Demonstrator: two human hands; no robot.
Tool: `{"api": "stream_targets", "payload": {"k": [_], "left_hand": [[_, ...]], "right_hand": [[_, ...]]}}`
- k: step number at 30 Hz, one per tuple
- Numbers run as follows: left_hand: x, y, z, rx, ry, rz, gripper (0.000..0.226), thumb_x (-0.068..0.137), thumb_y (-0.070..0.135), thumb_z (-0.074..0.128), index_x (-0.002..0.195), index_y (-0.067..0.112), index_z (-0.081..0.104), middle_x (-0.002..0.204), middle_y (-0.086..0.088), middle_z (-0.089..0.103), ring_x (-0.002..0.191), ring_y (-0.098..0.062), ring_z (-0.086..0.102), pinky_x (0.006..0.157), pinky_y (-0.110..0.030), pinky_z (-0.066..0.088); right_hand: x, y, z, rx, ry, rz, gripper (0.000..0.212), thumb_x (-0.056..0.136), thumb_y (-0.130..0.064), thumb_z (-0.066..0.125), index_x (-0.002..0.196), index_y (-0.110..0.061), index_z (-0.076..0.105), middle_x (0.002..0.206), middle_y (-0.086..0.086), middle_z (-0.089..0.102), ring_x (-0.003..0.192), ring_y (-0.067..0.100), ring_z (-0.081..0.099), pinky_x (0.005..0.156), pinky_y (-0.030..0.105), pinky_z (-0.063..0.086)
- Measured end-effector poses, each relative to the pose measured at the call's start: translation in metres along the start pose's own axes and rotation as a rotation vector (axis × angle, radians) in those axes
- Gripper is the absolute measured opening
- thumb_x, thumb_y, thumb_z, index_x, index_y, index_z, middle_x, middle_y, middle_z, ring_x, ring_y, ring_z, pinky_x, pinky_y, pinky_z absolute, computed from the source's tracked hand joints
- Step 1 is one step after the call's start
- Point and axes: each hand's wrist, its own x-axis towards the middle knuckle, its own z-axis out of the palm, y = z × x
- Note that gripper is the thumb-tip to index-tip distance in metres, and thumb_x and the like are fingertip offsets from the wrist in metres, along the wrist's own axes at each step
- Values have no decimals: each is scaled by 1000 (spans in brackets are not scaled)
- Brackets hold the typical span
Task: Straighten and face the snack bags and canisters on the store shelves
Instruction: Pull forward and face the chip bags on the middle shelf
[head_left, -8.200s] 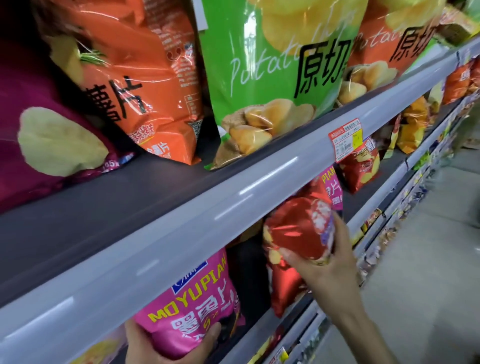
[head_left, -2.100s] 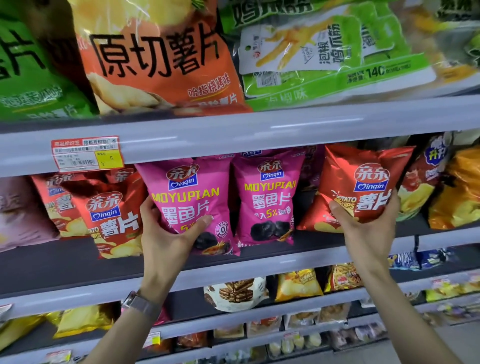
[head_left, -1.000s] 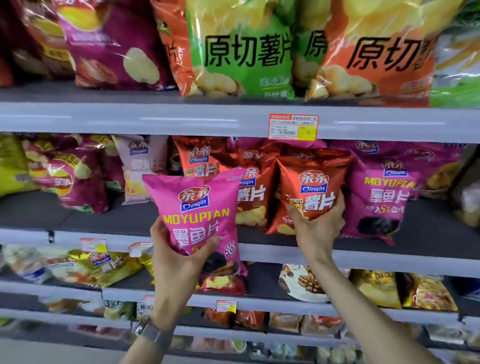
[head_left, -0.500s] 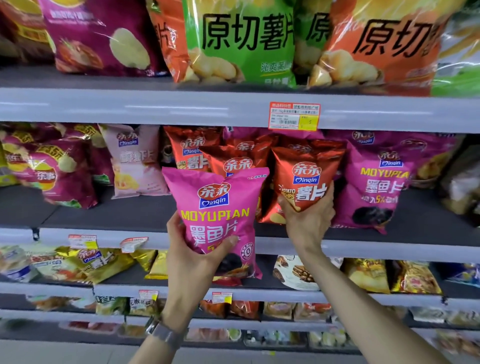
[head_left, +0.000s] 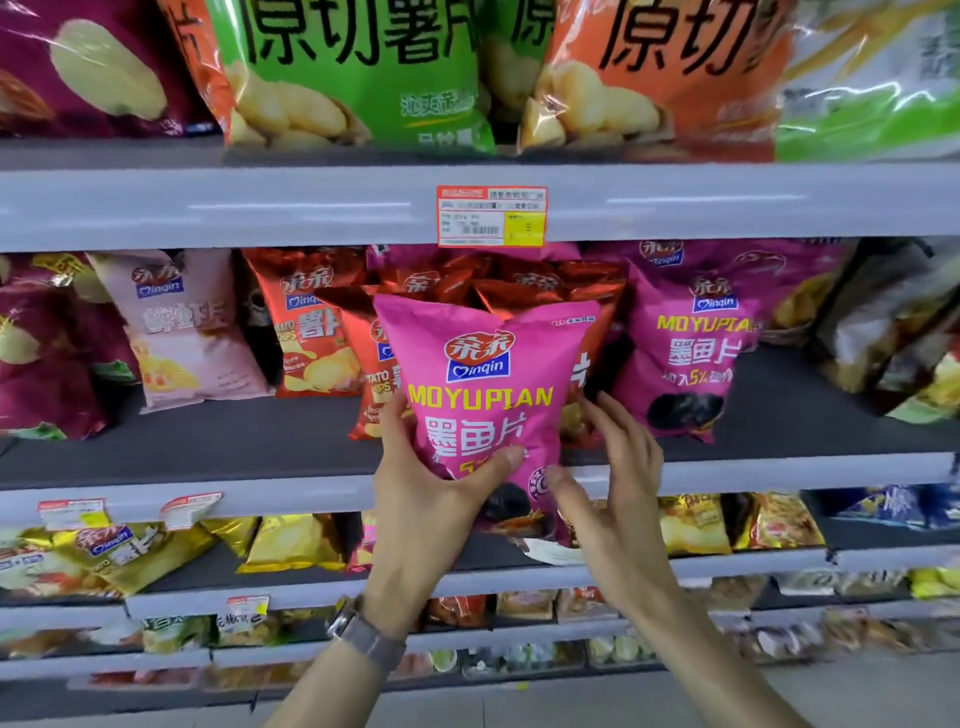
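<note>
Head view shows your left hand (head_left: 426, 499) clamped on the lower part of a pink snack bag (head_left: 483, 395): the thumb (head_left: 498, 462) presses across the front of the bag just below its large white characters, and the other fingers wrap round its left edge and behind it, out of sight. Your right hand (head_left: 613, 499) is at the lower right corner of the same bag with its fingers (head_left: 618, 421) spread apart and loosely curved; its thumb lies near the round mark on the bag's front, but whether it touches the bag cannot be told. You hold the bag upright and facing you, in front of the rail of the middle shelf (head_left: 208, 499), so that its bottom hangs below that rail. The bag is puffed and bright pink, with a red and blue logo near the top, the yellow word MOYUPIAN across the middle, white characters beneath, and dark chips pictured at the bottom. Directly behind it stand red chip bags (head_left: 317, 332), partly hidden by it. A second pink bag (head_left: 691, 353) of the same print stands on the shelf just to the right. A price tag (head_left: 491, 215) sits on the rail of the shelf above.
</note>
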Motion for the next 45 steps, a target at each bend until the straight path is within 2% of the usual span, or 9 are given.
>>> {"api": "stream_targets", "payload": {"k": [3, 5, 7, 14, 19, 25, 33, 38, 45], "left_hand": [[-1, 7, 26, 2, -38, 15, 99, 66, 25, 101, 145, 28, 42, 122, 10, 74, 103, -5, 75, 85, -26, 63], [-4, 13, 47, 3, -54, 38, 96, 65, 23, 101, 143, 29, 44, 121, 12, 73, 103, -2, 74, 81, -19, 60], [-8, 21, 70, -4, -66, 57, 95, 66, 17, 101, 143, 26, 45, 117, 17, 73, 101, 1, 74, 77, -14, 58], [-11, 36, 157, -19, -203, 48, 84, 71, 12, 98, 138, 19, 47, 119, 5, 76, 106, -16, 77, 89, -40, 65], [-16, 45, 229, 3, -331, 41, 91, 74, 40, 93, 149, 29, 43, 127, 17, 73, 115, -5, 72, 99, -38, 61], [-18, 44, 297, 50, -458, 73, 81, 88, 25, 85, 155, 27, 40, 137, 16, 68, 127, -3, 65, 102, -25, 55], [-6, 27, 357, 216, -373, 97, 80, 89, 66, 72, 158, 54, 31, 139, 15, 64, 134, -11, 58, 110, -45, 51], [-1, 17, 373, 275, -272, 63, 83, 93, 61, 72, 160, 55, 24, 140, 15, 63, 132, -10, 58, 109, -47, 52], [-8, 10, 379, 366, -251, 32, 98, 96, 41, 75, 164, 53, 5, 155, 14, 50, 142, -6, 47, 109, -36, 46]], "right_hand": [[-3, 0, -20, 55, -58, 23, 64, 93, -57, 65, 150, -49, 38, 155, -26, 36, 146, -4, 29, 115, 31, 37], [-3, -3, -34, 259, -184, 111, 68, 95, -38, 75, 147, -52, 34, 146, -25, 49, 129, -16, 46, 94, 11, 49], [0, 4, -49, 353, -237, 142, 79, 91, -18, 79, 148, -47, 32, 131, -29, 63, 115, -15, 59, 80, 6, 52], [27, 42, -127, 357, -161, 140, 78, 85, -39, 84, 148, -45, 38, 127, -24, 69, 115, -2, 67, 88, 14, 54], [54, 89, -190, 421, -118, 206, 70, 82, -37, 87, 141, -34, 50, 122, -15, 74, 111, 8, 72, 90, 26, 59], [86, 143, -262, 434, -102, 190, 68, 80, -16, 81, 142, -21, 52, 124, -2, 74, 115, 16, 71, 90, 27, 58], [142, 185, -290, 399, -121, 146, 63, 86, -10, 81, 141, -23, 53, 125, -4, 73, 115, 15, 71, 95, 41, 60], [167, 209, -282, 358, -176, 149, 61, 88, -9, 82, 141, -21, 54, 126, -5, 73, 118, 14, 69, 103, 45, 56], [169, 223, -274, 276, -213, 202, 88, 76, -61, 79, 152, -39, 39, 135, -19, 65, 125, 2, 62, 110, 46, 50]]}}
